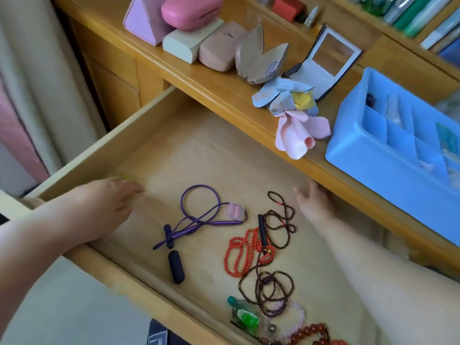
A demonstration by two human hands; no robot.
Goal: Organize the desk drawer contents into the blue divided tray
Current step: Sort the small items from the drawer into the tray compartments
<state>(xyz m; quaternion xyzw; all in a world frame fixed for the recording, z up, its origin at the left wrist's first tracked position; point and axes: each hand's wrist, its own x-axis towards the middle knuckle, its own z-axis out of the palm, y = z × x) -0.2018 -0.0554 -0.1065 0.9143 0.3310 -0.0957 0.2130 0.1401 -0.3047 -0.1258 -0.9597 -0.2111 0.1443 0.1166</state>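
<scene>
Both hands are down in the open drawer (174, 150), neither holding anything: left hand (109, 202) lies flat near the left wall with fingers straight and loosely apart, right hand (312, 202) is blurred, fingers spread, close under the table (224, 78) edge. Looks like the picking step, between items. Blue divided tray (388, 155) sits up on the table to the right, a few small things already in its compartments, too smeared to name. Left in the drawer: purple cord (199, 217) with a dark oval piece (176, 267) beside it, orange bead string (242, 250) touching a dark bead string (280, 220), another dark strand (270, 287) looping lower down, a small green bottle (242, 313) near the front edge. Next move, I'd guess, is a pinch on one strand; the bead strings overlap, so lifting one may drag its neighbour. Room: bare drawer floor at the back and left, plenty for a reach. Table lip overhangs the right side, so my right hand has to come out forward before rising to the tray. Cloths (296, 120) hang over that lip.
</scene>
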